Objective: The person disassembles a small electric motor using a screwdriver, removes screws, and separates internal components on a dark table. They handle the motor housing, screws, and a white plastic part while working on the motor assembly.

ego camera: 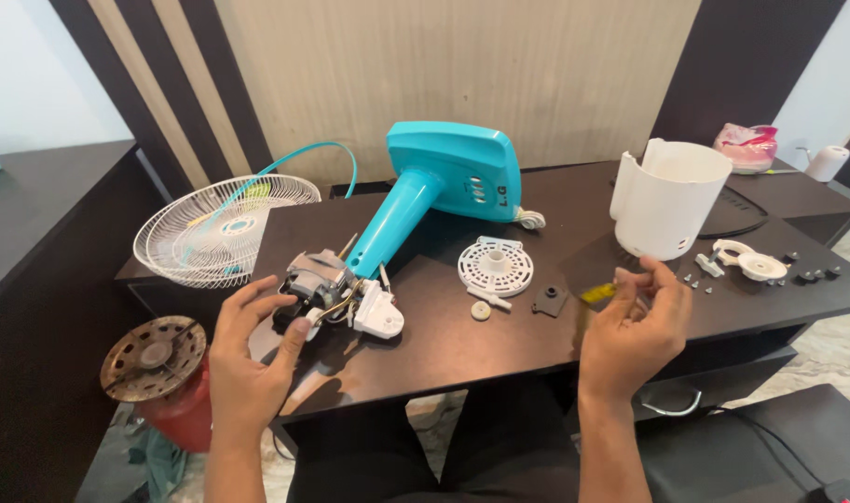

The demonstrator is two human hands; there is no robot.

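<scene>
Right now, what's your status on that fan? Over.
Left hand open, touching fan motor. Right hand pinching small yellow-handled tool. White disc and screws loose on table, nothing between hands and motor.

Right hand [635,326] covers most of a small yellow-handled tool [598,293], tip hidden; screws [695,282] beside the white housing [667,197] too small to count; red cylinder [178,410] partly behind the table edge [425,396]; both forearms cut off at bottom edge.
</scene>
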